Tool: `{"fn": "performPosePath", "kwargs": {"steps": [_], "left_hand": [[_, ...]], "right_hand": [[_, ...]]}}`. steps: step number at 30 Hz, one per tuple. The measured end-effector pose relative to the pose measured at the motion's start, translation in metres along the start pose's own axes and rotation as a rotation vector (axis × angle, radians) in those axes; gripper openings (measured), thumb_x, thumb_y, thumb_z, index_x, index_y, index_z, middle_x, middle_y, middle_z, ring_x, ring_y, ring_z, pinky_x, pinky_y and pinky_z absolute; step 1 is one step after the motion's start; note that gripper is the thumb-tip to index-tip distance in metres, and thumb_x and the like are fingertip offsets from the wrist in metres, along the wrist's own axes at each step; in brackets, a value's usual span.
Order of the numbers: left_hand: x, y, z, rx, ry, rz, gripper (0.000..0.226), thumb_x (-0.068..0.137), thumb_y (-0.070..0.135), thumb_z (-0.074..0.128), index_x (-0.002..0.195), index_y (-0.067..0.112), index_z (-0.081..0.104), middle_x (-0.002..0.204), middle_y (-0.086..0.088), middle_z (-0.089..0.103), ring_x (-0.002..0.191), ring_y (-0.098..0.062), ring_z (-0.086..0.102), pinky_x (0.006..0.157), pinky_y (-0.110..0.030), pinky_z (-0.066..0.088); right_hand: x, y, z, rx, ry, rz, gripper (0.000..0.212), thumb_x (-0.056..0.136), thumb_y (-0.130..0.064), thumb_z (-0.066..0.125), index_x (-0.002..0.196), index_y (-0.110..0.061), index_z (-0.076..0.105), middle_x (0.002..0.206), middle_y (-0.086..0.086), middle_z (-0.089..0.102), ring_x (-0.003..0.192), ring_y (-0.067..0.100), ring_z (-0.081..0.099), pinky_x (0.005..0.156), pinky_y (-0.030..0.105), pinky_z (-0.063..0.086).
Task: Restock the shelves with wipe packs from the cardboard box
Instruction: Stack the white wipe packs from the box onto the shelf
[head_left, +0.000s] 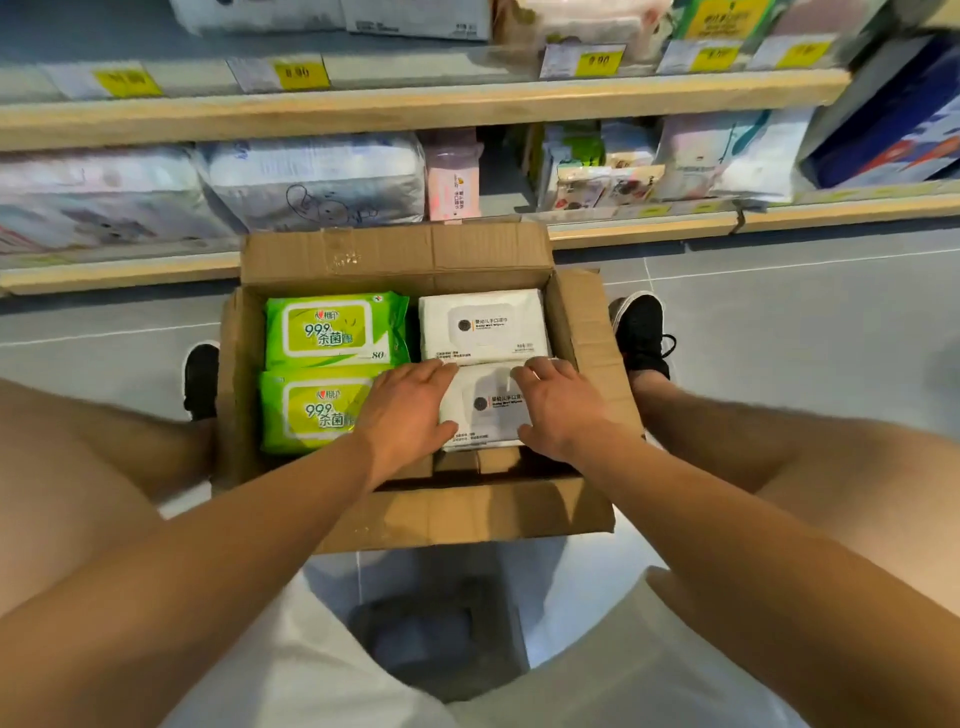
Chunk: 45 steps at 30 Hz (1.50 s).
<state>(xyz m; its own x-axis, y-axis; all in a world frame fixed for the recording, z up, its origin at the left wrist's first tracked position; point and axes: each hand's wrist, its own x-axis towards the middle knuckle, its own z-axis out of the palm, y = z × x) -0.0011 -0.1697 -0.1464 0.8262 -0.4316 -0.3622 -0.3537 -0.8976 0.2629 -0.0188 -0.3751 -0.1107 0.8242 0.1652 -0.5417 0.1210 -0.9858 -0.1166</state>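
I am bringing both hands down on the near white wipe pack (485, 408) inside the cardboard box (415, 512). My left hand (402, 410) is clasping its left edge and my right hand (558, 408) its right edge, thumbs under the near side and fingers curling over the far side, so the grip is grasping the pack from both ends. I am judging it to be soft, fairly light and squashy, with a slick film wrapper that could be slipping, so I am taking it by the short ends, not by the flap on top. Just beyond my fingertips a second white pack (483, 325) is lying, and left of my left hand two green packs (332, 371) are sitting side by side. The box is resting on the grey tiled floor (779, 332) between my shoes. Beyond it the lower shelf (644, 228) is carrying other packaged goods, with an upper shelf (415, 101) of yellow price tags above.
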Motion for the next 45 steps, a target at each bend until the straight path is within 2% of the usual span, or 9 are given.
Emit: {"fn": "performPosePath", "kwargs": {"steps": [14,21,25,28,31,34,37,41,45], "left_hand": [[0.045,0.006,0.041,0.092,-0.160,-0.102,0.114,0.059,0.050,0.082,0.147,0.015,0.018,0.142,-0.006,0.030,0.123,-0.030,0.039,0.101,-0.041,0.037],[0.028,0.001,0.048,0.243,0.005,0.165,0.083,0.060,0.033,0.083,0.130,0.013,0.043,0.121,-0.008,0.046,0.107,-0.031,0.044,0.087,-0.041,0.040],[0.018,-0.010,0.055,0.143,0.096,0.234,0.071,0.050,0.008,0.083,0.116,0.013,0.056,0.108,-0.008,0.055,0.093,-0.032,0.051,0.076,-0.039,0.048],[0.021,-0.018,0.050,0.019,0.120,0.262,0.056,0.064,0.019,0.077,0.117,0.015,0.059,0.109,-0.007,0.056,0.097,-0.031,0.051,0.079,-0.041,0.049],[0.040,-0.023,0.031,-0.136,0.231,0.169,0.048,0.078,0.040,0.061,0.117,0.014,0.063,0.112,-0.007,0.059,0.101,-0.031,0.052,0.085,-0.039,0.047],[0.071,-0.026,0.016,-0.158,0.284,0.093,0.054,0.083,0.037,0.057,0.130,0.012,0.053,0.128,-0.011,0.053,0.114,-0.033,0.049,0.096,-0.040,0.043],[0.109,-0.027,0.005,-0.081,0.107,0.053,0.068,0.084,0.033,0.061,0.144,0.014,0.035,0.149,-0.012,0.032,0.135,-0.034,0.030,0.110,-0.045,0.031],[0.140,-0.025,0.005,-0.026,-0.064,0.035,0.087,0.081,0.035,0.065,0.150,0.015,0.017,0.154,-0.011,0.024,0.140,-0.031,0.023,0.113,-0.048,0.024],[0.141,-0.014,0.003,0.059,-0.065,-0.081,0.096,0.066,0.041,0.079,0.144,0.014,0.030,0.137,-0.010,0.034,0.125,-0.035,0.033,0.103,-0.050,0.030]], "right_hand": [[0.034,0.017,0.018,0.009,-0.023,-0.040,0.076,0.086,-0.034,0.064,0.148,-0.017,0.024,0.153,0.003,0.025,0.141,0.029,0.021,0.114,0.039,0.023],[0.055,0.013,0.038,-0.061,-0.130,-0.061,0.096,0.077,-0.051,0.069,0.151,-0.019,0.017,0.153,0.001,0.026,0.141,0.026,0.024,0.118,0.039,0.017],[0.070,0.004,0.047,-0.014,-0.276,-0.040,0.112,0.066,-0.056,0.077,0.151,-0.022,0.014,0.144,0.002,0.039,0.131,0.028,0.040,0.106,0.041,0.037],[0.078,0.005,0.043,0.022,-0.333,-0.024,0.112,0.060,-0.054,0.081,0.147,-0.019,0.020,0.140,0.006,0.044,0.124,0.031,0.047,0.096,0.041,0.046],[0.074,0.005,0.042,-0.020,-0.281,-0.089,0.106,0.060,-0.053,0.081,0.143,-0.018,0.026,0.136,0.005,0.043,0.124,0.030,0.044,0.100,0.042,0.039],[0.059,0.001,0.050,-0.088,-0.185,-0.178,0.106,0.065,-0.055,0.077,0.146,-0.019,0.018,0.138,0.004,0.037,0.125,0.030,0.037,0.104,0.045,0.031],[0.045,0.003,0.056,-0.158,-0.048,-0.233,0.099,0.069,-0.046,0.075,0.144,-0.016,0.018,0.136,0.006,0.036,0.121,0.030,0.037,0.101,0.044,0.028],[0.035,0.016,0.058,-0.168,0.090,-0.239,0.096,0.063,-0.042,0.078,0.140,-0.013,0.030,0.129,0.011,0.045,0.114,0.033,0.043,0.099,0.049,0.035],[0.035,0.019,0.066,-0.132,0.174,-0.234,0.098,0.054,-0.039,0.084,0.134,-0.011,0.036,0.120,0.012,0.051,0.105,0.034,0.049,0.090,0.049,0.042]]}}
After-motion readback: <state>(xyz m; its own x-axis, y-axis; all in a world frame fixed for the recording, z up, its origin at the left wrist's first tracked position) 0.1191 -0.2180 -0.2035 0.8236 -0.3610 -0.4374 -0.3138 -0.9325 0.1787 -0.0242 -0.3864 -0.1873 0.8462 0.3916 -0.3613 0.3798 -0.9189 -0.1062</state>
